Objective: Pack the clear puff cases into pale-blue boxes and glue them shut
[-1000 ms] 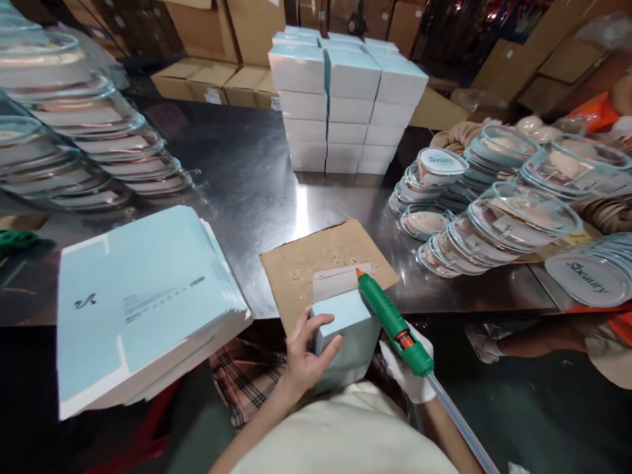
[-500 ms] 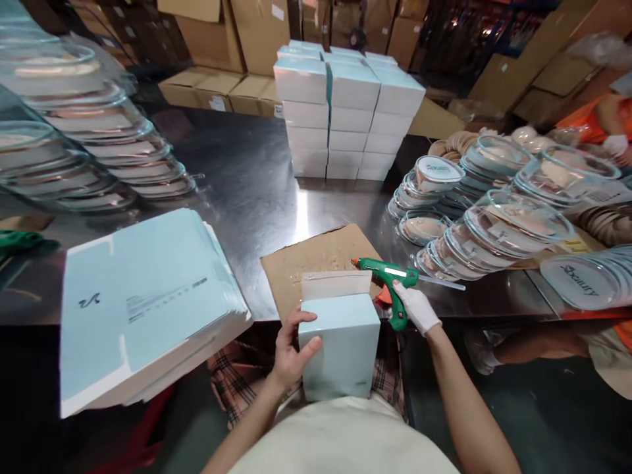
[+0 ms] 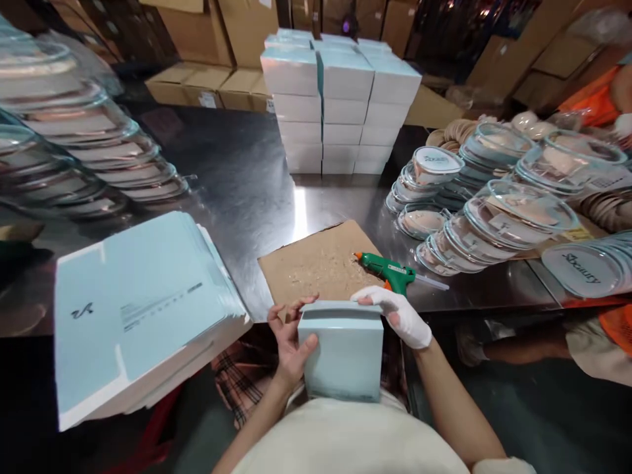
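A light blue box stands upright at my lap, its top flap partly folded over. My left hand holds the box by its left side, thumb on the face toward me and fingers around the upper left corner. A white glove with bare fingertips covers my right hand, whose fingers grip the flap at the top right corner. Just beyond that hand, the green hot glue gun lies with its orange tip over a glue-spotted cardboard sheet; a clear glue stick sticks out of its back.
At left lies a stack of flat light blue cartons. White-sided boxes are piled at the back. Stacks of clear oval packages stand left and right. Another person's orange-clothed arm shows at far right.
My right hand has let go of the glue gun, which now lies on the table, and has moved left onto the box. The raised flap has folded toward me.
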`<state>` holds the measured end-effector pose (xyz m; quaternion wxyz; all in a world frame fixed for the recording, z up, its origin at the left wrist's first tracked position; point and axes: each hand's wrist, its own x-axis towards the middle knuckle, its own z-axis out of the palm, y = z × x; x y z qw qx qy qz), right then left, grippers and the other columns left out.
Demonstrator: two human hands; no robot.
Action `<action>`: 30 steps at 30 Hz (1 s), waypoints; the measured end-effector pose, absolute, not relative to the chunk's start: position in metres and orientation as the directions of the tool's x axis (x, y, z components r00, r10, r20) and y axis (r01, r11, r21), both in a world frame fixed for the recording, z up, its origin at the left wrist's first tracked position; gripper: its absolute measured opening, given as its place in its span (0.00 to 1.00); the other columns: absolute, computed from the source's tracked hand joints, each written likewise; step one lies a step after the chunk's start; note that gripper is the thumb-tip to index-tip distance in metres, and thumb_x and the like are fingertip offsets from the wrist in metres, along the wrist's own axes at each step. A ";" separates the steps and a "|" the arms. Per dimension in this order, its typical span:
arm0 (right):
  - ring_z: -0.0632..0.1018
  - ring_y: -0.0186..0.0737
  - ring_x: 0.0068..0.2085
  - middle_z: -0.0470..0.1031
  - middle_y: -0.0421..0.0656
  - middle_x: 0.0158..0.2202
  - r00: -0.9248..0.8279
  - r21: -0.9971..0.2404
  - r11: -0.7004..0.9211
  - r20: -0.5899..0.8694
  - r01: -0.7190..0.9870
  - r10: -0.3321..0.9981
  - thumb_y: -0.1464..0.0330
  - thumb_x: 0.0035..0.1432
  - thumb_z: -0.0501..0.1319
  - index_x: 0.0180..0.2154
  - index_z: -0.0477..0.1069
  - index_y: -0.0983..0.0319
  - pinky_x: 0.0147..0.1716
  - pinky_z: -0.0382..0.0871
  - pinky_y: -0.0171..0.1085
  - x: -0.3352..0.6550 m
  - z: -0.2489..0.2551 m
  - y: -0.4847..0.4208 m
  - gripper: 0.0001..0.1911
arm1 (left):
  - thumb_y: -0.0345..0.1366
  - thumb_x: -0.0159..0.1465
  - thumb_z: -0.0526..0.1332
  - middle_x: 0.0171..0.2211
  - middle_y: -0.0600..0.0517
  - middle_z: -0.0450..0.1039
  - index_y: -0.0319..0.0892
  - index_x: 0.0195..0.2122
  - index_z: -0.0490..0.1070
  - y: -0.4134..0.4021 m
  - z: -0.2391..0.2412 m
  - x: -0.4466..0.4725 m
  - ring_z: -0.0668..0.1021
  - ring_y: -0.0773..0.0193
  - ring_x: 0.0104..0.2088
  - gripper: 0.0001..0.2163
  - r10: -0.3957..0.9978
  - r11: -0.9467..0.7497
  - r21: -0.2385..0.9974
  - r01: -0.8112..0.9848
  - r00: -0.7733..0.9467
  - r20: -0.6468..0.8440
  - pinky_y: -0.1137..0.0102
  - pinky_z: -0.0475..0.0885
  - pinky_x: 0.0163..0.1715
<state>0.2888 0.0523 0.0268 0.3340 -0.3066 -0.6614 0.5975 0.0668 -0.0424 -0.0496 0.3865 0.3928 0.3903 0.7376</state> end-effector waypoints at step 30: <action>0.84 0.39 0.35 0.86 0.42 0.35 -0.699 -0.506 0.773 0.388 0.384 0.601 0.66 0.69 0.59 0.41 0.81 0.56 0.42 0.77 0.37 0.324 0.108 0.016 0.10 | 0.48 0.45 0.83 0.64 0.44 0.72 0.51 0.63 0.66 -0.027 0.027 0.041 0.68 0.37 0.70 0.45 0.574 -0.579 0.563 0.589 -0.196 0.795 0.36 0.49 0.73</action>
